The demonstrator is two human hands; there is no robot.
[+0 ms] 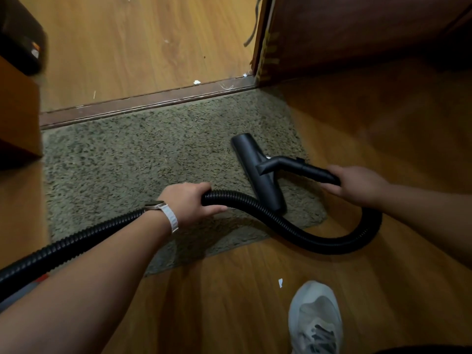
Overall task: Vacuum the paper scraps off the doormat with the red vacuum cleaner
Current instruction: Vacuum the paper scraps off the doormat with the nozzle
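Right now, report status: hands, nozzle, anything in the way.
Both gripping: left hand on hose, right hand on wand. Black nozzle flat on doormat, right side. Hose loops over mat corner; paper scrap on floor by shoe.

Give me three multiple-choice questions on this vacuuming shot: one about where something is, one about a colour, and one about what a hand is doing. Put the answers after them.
1. Where does the floor nozzle sit?
A. on the doormat, toward its right side
B. on a chair
C. on a stair step

2. What colour is the hose?
A. red
B. white
C. black

3. What is the left hand doing?
A. lying flat on the doormat
B. gripping the hose
C. hanging free

Answers:
1 A, the floor nozzle lies on the doormat's pile near its right edge.
2 C, the ribbed hose is black along all of it that shows.
3 B, its fingers curl round the hose, while the right hand holds the rigid tube.
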